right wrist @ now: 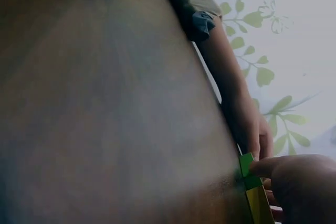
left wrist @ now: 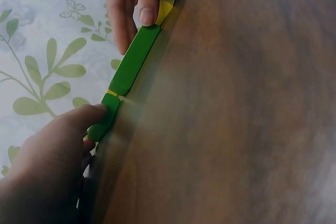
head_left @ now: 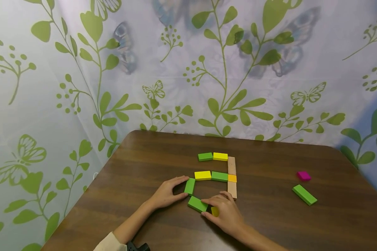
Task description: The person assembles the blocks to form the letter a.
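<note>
My left hand (head_left: 166,194) holds a green block (head_left: 190,186) by its two ends, fingers at the far end and thumb at the near one. Just below lies a second green block (head_left: 198,204), its right end pinched between thumb and finger of my right hand (head_left: 224,212). Partly hidden under that hand is a yellow block (head_left: 215,211). In the left wrist view the held green blocks (left wrist: 136,60) nearly meet end to end. Behind them a yellow block (head_left: 202,175) and a green block (head_left: 220,176) form a row, joining an orange block (head_left: 232,178).
Plain wooden blocks (head_left: 231,165) stand in line above and below the orange one. Farther back lie a green block (head_left: 205,157) and a yellow block (head_left: 220,156). A magenta block (head_left: 303,176) and a loose green block (head_left: 304,195) lie right on the brown table (head_left: 270,223).
</note>
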A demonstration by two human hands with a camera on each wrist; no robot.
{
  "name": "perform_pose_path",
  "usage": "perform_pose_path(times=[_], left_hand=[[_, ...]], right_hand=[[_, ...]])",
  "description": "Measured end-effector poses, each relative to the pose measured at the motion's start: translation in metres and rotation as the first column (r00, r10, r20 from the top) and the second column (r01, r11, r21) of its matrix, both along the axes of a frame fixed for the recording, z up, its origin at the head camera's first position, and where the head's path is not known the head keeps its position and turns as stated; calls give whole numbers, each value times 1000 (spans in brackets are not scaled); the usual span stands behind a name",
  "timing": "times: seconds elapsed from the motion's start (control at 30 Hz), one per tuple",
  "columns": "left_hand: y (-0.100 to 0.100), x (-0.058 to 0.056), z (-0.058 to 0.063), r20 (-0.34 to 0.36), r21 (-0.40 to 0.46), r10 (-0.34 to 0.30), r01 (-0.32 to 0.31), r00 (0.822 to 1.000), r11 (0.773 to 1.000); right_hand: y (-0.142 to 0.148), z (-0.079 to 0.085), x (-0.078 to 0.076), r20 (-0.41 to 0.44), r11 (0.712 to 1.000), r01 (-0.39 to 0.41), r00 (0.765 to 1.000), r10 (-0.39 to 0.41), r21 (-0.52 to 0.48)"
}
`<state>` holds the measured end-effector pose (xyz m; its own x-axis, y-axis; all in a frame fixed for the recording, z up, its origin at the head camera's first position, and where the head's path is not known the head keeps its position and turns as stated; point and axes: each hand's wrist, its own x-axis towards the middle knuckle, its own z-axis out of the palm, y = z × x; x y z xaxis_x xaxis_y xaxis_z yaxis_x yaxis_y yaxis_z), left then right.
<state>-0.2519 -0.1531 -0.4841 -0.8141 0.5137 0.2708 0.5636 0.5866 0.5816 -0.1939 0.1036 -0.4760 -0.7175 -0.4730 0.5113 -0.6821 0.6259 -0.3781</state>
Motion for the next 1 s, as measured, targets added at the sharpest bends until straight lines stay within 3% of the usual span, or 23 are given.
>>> perform_pose_path(times=[1.0], left_hand=[[0,0,0,-3,-10,-6,6,1000,1000]], right_hand=[[-2,-9,-6,-109,999,11,994,-16,-43]])
